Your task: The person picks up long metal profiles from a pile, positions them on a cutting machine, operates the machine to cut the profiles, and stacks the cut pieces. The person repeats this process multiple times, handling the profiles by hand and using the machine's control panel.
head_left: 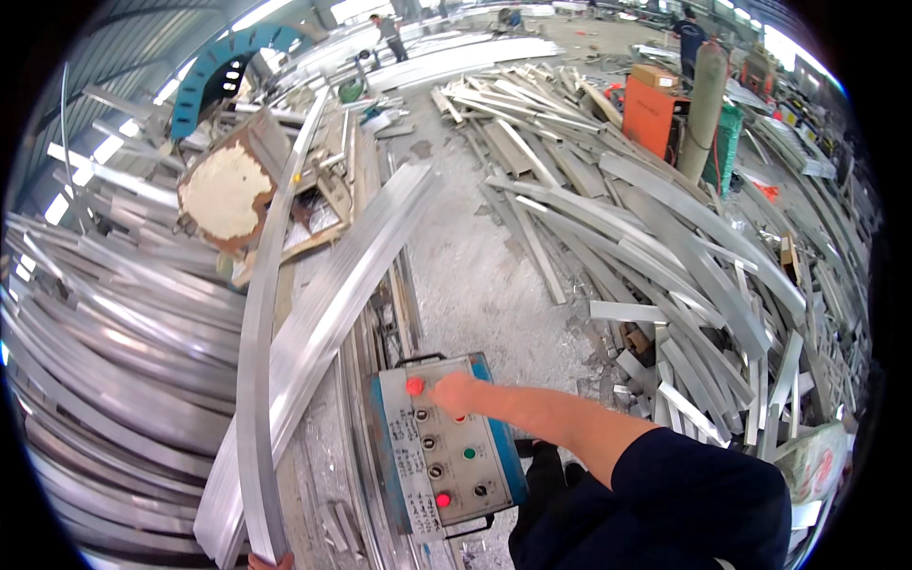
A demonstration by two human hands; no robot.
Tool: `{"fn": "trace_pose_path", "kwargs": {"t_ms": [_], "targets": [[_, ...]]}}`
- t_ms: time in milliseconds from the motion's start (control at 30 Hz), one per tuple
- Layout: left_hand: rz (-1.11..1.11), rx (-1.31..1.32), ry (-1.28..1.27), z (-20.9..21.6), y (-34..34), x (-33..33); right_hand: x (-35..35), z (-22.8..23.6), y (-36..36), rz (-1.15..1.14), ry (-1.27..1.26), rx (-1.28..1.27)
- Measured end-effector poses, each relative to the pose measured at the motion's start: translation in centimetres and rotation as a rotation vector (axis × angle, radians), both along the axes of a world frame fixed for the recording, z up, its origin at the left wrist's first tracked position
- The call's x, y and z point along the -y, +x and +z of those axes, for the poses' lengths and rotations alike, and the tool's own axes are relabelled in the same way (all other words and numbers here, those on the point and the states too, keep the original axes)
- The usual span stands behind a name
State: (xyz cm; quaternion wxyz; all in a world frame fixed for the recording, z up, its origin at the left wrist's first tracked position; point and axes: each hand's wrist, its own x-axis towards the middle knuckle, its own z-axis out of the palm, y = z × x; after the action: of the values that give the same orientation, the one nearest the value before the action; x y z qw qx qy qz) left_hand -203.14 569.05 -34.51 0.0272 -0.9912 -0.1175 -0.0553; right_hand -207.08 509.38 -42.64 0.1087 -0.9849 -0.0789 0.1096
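At the lower edge, the left hand (257, 563) is gripping the near end of the curved aluminium bar (255, 380), which is extending forward from that grip beside aluminium profiles (328, 309), while, farther right, the right hand (457, 390), finger closure being indiscernible, is reaching over the control box (495, 464) near a red push-button (415, 386).

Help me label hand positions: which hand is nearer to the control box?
Right. The right hand is over the control box, beside a red button; the left hand is to the box's left, at the picture's lower edge, around the near end of a metal bar.
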Motion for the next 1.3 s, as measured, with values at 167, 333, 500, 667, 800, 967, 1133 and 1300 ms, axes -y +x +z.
{"fn": "trace_pose_path", "kwargs": {"t_ms": [167,333,500,667,800,967,1133,1300], "targets": [[-0.031,-0.078,0.103,1.0,0.2,2.2,1.2,-1.4,-0.5,-0.053,0.071,0.067],[-0.050,-0.085,0.121,0.4,-0.3,1.2,-0.1,-1.1,-0.8,-0.040,0.029,0.060],[-0.029,-0.063,0.097,-0.1,0.2,0.6,-0.1,-0.1,-1.0,-0.049,0.049,0.033],[-0.069,0.009,0.109,-0.9,0.2,-0.1,0.0,-0.3,-1.0,-0.037,0.053,0.022],[-0.025,-0.056,0.115,-0.4,-0.1,0.4,-0.1,-1.3,-0.5,-0.033,0.038,0.005],[-0.014,-0.089,-0.007,1.7,-1.0,2.3,-0.1,-1.1,-0.3,-0.022,0.043,-0.021],[0.011,-0.104,0.022,1.7,-0.7,2.3,-0.1,-0.9,-0.3,-0.026,0.049,-0.010],[0.003,-0.045,0.046,0.4,-0.2,0.7,-0.3,-0.2,-0.1,-0.021,0.024,-0.083]]}}
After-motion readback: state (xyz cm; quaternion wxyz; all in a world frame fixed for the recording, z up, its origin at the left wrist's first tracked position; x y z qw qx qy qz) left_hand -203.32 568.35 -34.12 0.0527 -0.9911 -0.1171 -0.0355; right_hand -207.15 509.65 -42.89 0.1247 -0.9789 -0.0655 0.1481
